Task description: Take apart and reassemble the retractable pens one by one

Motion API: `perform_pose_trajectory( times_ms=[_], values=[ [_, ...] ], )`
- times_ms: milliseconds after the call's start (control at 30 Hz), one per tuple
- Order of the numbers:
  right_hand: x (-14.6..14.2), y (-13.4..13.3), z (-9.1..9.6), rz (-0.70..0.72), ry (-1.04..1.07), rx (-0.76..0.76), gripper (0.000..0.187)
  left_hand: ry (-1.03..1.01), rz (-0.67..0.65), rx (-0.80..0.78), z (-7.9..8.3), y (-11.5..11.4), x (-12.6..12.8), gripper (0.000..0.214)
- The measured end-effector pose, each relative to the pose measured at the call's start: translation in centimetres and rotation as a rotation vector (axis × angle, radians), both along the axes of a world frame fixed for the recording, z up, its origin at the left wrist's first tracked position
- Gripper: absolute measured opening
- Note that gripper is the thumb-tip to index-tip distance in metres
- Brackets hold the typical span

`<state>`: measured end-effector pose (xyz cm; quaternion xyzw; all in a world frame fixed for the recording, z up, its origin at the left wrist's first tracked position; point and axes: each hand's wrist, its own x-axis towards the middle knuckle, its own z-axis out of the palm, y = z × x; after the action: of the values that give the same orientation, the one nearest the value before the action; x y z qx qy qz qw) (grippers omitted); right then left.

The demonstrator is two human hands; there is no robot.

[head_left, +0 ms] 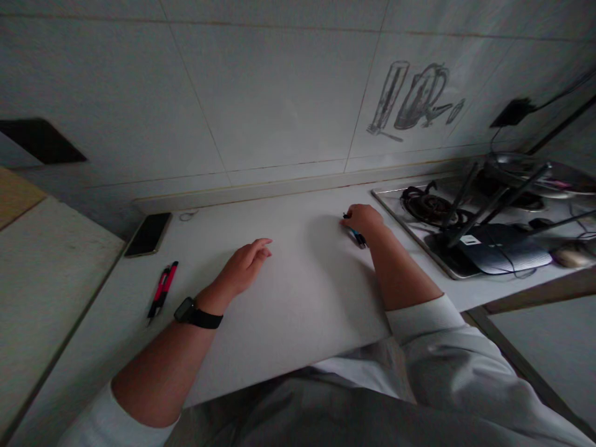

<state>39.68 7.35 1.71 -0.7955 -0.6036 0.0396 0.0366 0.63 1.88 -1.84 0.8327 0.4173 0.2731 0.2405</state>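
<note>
My left hand (244,267) lies flat on the white counter (298,298), fingers stretched out and holding nothing; a black watch sits on its wrist. My right hand (364,219) rests farther right on the counter, fingers closed round a dark pen with a blue part (357,236), whose tip pokes out past the hand on the left side. Both forearms are bare below rolled white sleeves.
A red and black pen (161,290) lies at the counter's left, a black phone (148,234) beyond it near the wall. A gas hob (431,208) at the right carries a router with antennas (500,248) and cables. The tiled wall behind bears a sketch of kitchen utensils (414,99).
</note>
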Motion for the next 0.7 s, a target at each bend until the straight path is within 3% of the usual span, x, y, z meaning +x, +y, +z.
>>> perform_pose_trajectory(
  times_ms=[700],
  values=[
    [-0.07, 0.01, 0.06, 0.011, 0.012, 0.021, 0.029, 0.006, -0.003, -0.001, 0.11, -0.21, 0.05, 0.041]
  ],
)
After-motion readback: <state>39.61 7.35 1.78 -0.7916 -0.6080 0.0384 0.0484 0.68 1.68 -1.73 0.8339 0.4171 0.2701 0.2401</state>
